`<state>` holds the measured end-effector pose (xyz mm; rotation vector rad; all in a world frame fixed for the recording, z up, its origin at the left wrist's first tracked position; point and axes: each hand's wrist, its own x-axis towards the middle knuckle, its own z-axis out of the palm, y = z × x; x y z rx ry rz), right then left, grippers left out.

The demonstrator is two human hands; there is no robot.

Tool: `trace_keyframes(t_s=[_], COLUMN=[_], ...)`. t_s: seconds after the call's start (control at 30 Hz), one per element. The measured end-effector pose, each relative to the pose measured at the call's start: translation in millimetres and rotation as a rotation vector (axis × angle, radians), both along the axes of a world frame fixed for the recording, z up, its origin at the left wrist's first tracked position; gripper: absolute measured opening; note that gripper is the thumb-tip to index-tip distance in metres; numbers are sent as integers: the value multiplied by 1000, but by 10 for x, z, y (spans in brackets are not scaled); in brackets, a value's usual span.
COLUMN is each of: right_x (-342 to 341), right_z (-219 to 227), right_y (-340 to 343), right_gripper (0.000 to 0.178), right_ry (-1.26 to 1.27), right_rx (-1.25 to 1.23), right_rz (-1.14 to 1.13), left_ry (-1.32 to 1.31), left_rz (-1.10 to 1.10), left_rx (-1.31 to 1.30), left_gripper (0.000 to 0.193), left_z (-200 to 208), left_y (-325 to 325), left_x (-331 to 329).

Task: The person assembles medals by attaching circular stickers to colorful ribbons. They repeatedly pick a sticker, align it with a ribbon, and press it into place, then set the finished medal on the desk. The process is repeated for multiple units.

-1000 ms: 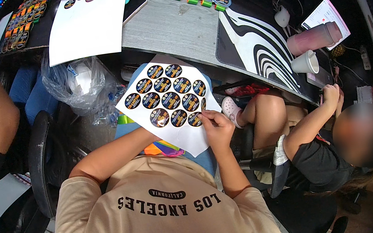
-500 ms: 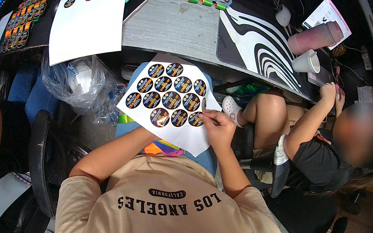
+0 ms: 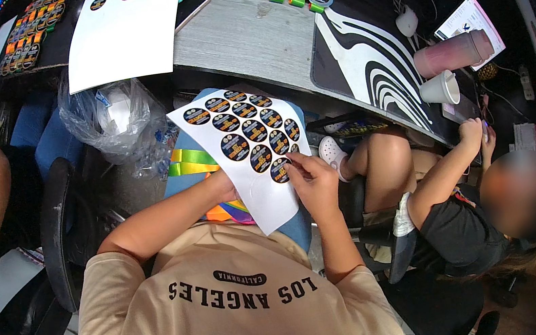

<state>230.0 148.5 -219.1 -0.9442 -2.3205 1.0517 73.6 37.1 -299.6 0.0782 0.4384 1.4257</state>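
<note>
Ribbon: shiny green-and-yellow fabric strip (image 3: 188, 161) on the blue denim lap (image 3: 299, 230), beside the sheet's left edge.
Sheet: white paper sheet (image 3: 271, 209) with round black-and-gold stickers (image 3: 234, 147), slanting above the lap; likely light, thin and easily creased; probably best taken by its bare margins, supported from below.
Left hand: bare left hand (image 3: 225, 186) reaches under the sheet's lower left edge; the paper hides its fingers, so I cannot tell how far open they are.
Right hand: bare right hand (image 3: 314, 177) pinches the sheet's right edge, thumb against forefinger, at the lowest sticker; whether that sticker is caught too, I cannot tell.
</note>
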Motion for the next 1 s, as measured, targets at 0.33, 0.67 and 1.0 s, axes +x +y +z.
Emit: trace_keyframes(t_s=[0.33, 0.67, 1.0], right_x=[-41, -24, -6], right_z=[-54, -62, -143], right_y=[120, 135, 67], right_gripper=[13, 12, 11], right_ry=[93, 90, 145], right_rx=[109, -51, -35], right_rz=[73, 20, -26], left_ry=[11, 67, 45], left_rz=[-37, -25, -37], left_rx=[-128, -58, -44], left_gripper=[47, 46, 47], left_z=[64, 87, 32], left_y=[26, 20, 2], left_x=[-17, 2, 0])
